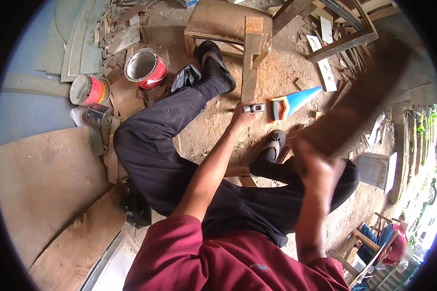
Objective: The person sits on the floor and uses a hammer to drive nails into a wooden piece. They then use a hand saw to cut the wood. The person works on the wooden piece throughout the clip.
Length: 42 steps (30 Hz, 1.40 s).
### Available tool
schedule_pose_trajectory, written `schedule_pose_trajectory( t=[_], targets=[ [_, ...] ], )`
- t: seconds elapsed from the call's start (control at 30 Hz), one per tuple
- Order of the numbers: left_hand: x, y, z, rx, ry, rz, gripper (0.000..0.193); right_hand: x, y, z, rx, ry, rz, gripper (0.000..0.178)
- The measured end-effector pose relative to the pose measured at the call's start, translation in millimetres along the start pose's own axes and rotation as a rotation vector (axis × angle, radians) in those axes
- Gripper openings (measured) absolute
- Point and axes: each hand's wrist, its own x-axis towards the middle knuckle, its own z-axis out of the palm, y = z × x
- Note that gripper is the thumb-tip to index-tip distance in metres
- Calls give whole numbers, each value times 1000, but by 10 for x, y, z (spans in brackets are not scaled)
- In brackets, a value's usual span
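The metal-headed tool (254,108) is at the near end of the narrow wooden beam (249,82). The left hand (243,116) is closed around it; its lower part is hidden, so I cannot tell its kind or whether it touches the beam. The right hand (315,165) is clamped on a dark length of wood (361,97), blurred and slanting up to the right.

The pose looks like a striking one. To do it well, keep the left fingers below the metal head, hold the tool steady and in line with the blow, and let the wood land flat and central. The beam should be braced first; it overlaps the low wooden stool (223,19) beyond, though what supports it is unclear. The left foot (217,72) is just beside the beam, so watch for glancing blows.

The blue-bladed saw (298,101) lies right of the left hand, best shifted clear. Farther left stands a red bucket (153,77).
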Motion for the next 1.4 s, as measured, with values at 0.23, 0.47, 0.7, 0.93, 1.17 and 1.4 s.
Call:
schedule_pose_trajectory(
  t=[0.23, 0.47, 0.7, 0.93, 1.17, 1.4],
  targets=[
    [105, 21, -95, 11, -14, -17, 12, 154, 533, 274, 281, -129, -663, 29],
    [-161, -512, 8, -128, -10, 80, 12, 95, 1156, 223, 6, -243, 110, 23],
    [49, 111, -145, 59, -136, 117, 12, 198, 1161, 202, 44, -312, 51, 13],
    [145, -82, -182, 206, -201, 70, 22, 394, 1256, 167, -48, -400, 266, 13],
    [153, -65, -143, 245, -272, 6, 18, 347, -224, -492, 636, -213, -765, 37],
    [268, -1068, -324, 514, -223, 355, 9, 162, 1522, 467, -122, -453, -78, 24]
  ],
)
